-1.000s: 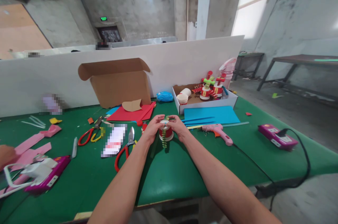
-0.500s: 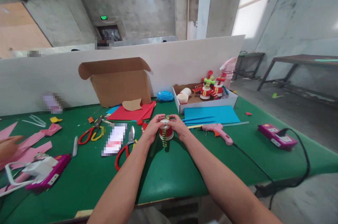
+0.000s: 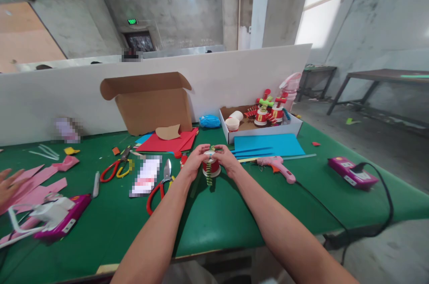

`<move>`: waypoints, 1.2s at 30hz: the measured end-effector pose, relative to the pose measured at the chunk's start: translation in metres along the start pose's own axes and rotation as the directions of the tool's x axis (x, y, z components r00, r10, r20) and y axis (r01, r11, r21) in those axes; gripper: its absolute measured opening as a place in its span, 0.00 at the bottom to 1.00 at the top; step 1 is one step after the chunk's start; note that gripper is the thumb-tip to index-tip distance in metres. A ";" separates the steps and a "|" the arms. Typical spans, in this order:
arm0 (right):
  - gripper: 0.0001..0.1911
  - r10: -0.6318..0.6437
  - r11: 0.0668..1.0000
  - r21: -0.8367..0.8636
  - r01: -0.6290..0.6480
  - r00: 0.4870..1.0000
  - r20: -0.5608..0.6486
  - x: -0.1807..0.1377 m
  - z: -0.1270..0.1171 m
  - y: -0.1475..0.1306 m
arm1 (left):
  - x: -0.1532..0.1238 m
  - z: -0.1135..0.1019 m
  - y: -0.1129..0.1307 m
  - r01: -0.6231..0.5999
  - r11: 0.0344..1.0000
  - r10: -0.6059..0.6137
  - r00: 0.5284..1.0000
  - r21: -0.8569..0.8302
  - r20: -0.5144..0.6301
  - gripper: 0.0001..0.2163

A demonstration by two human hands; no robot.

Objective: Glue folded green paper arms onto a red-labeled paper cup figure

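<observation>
An upturned red-and-white paper cup (image 3: pixel 215 170) stands on the green table before me. My left hand (image 3: pixel 196 160) is closed at its left side, thumb on the white top. From the right, my right hand (image 3: pixel 225 159) closes on the same cup, its thumb also at the top. A green coiled paper strip (image 3: pixel 209 176) hangs down the cup's front, and a bit of green shows above between my fingers. Fingertips behind the cup are partly hidden. Red-handled pliers (image 3: pixel 163 181) lie by my left forearm; a pink glue gun (image 3: pixel 277 166) lies right of my right hand.
Behind are red paper (image 3: pixel 161 143), blue sheets (image 3: pixel 268 144) and a white-edged box (image 3: pixel 261 131) holding cup figures. Left lie scissors (image 3: pixel 112 169), a phone (image 3: pixel 146 177) and a power strip (image 3: pixel 67 223); another person's hand (image 3: pixel 9 184) is over pink paper. A second power strip (image 3: pixel 352 172) lies right.
My hands and the cup stay practically in place. At the far left, the other person's hand has shifted and its fingers are now spread over the pink paper.
</observation>
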State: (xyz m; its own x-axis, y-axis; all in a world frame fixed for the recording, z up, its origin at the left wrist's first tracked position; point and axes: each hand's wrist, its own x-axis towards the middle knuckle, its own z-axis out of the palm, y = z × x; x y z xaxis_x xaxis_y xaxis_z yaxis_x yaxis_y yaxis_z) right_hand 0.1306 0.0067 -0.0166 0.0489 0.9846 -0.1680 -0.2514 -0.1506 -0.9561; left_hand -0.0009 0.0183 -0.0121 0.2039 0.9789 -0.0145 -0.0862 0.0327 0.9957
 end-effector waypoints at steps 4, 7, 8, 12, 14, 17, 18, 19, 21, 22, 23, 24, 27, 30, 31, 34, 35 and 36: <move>0.22 0.002 1.000 0.007 -0.002 1.000 0.007 0.002 0.000 0.001 | 0.001 -0.001 -0.001 -0.011 1.000 0.011 1.000 0.022 -0.001 0.20; 0.22 0.005 1.000 0.004 -0.005 1.000 0.001 0.002 0.000 0.001 | 0.001 -0.002 -0.002 -0.006 1.000 0.005 1.000 0.021 0.005 0.20; 0.22 0.005 1.000 0.005 -0.005 1.000 -0.001 0.002 0.000 0.001 | 0.001 -0.002 -0.002 -0.003 1.000 0.003 1.000 0.019 0.006 0.20; 0.22 -0.008 1.000 0.010 0.008 1.000 0.009 -0.001 0.000 0.000 | 0.001 0.000 -0.001 -0.006 1.000 0.006 1.000 -0.002 -0.011 0.19; 0.21 -0.013 1.000 0.013 0.012 1.000 0.017 -0.002 0.000 -0.002 | 0.001 0.001 0.000 -0.014 1.000 0.013 1.000 -0.024 -0.023 0.20; 0.19 0.003 1.000 0.011 -0.003 1.000 0.008 -0.004 -0.001 -0.007 | -0.001 0.000 0.003 -0.034 0.999 0.032 0.998 -0.029 -0.049 0.20; 0.19 0.012 1.000 0.002 -0.012 1.000 -0.001 -0.003 -0.001 -0.009 | -0.001 -0.001 0.004 -0.038 0.999 0.037 0.998 -0.017 -0.060 0.20; 0.18 0.019 1.000 -0.012 -0.019 1.000 -0.014 -0.003 -0.001 -0.011 | -0.002 -0.002 0.006 -0.040 0.999 0.039 0.996 -0.001 -0.074 0.20; 0.16 0.028 0.999 -0.042 -0.030 0.999 -0.047 -0.002 -0.001 -0.012 | -0.004 -0.004 0.009 -0.037 0.999 0.040 0.993 0.030 -0.107 0.19; 0.15 0.026 0.998 -0.056 -0.029 0.998 -0.065 -0.001 -0.002 -0.012 | -0.005 -0.005 0.011 -0.037 0.998 0.042 0.991 0.042 -0.128 0.18; 0.14 0.019 0.997 -0.070 -0.025 0.996 -0.084 0.001 -0.002 -0.011 | -0.005 -0.006 0.012 -0.040 0.998 0.046 0.988 0.047 -0.150 0.17; 0.14 0.005 0.996 -0.086 -0.014 0.995 -0.103 0.002 -0.003 -0.010 | -0.005 -0.007 0.013 -0.046 0.998 0.053 0.984 0.046 -0.170 0.17; 0.14 -0.102 0.986 -0.149 0.077 0.980 -0.169 0.008 -0.006 -0.003 | -0.004 -0.012 0.016 -0.070 0.996 0.081 0.974 0.059 -0.211 0.15; 0.12 -0.257 0.962 -0.157 0.223 0.934 -0.249 0.013 -0.010 0.001 | -0.004 -0.020 0.020 -0.099 0.980 0.122 0.985 0.175 -0.126 0.16; 0.12 -0.291 0.955 -0.145 0.260 0.917 -0.271 0.014 -0.011 0.001 | -0.005 -0.022 0.022 -0.107 0.967 0.124 0.991 0.231 -0.059 0.19; 0.10 -0.329 0.944 -0.112 0.309 0.894 -0.305 0.014 -0.012 -0.003 | -0.011 -0.029 0.027 -0.133 0.912 0.071 0.983 0.387 0.170 0.24; 0.10 -0.331 0.944 -0.109 0.313 0.893 -0.306 0.013 -0.012 -0.004 | -0.013 -0.030 0.029 -0.147 0.890 0.045 0.970 0.431 0.237 0.25; 0.11 -0.334 0.943 -0.103 0.317 0.893 -0.303 0.012 -0.012 -0.006 | -0.015 -0.030 0.030 -0.164 0.869 0.024 0.956 0.467 0.292 0.26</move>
State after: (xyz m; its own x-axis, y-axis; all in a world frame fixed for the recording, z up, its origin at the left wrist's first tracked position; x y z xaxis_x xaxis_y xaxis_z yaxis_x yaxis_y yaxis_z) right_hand 0.1439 0.0186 -0.0161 0.4202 0.9023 0.0965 -0.1217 0.1614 -0.9794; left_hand -0.0362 0.0109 0.0153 0.4773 0.8780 0.0365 0.3469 -0.2265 0.9101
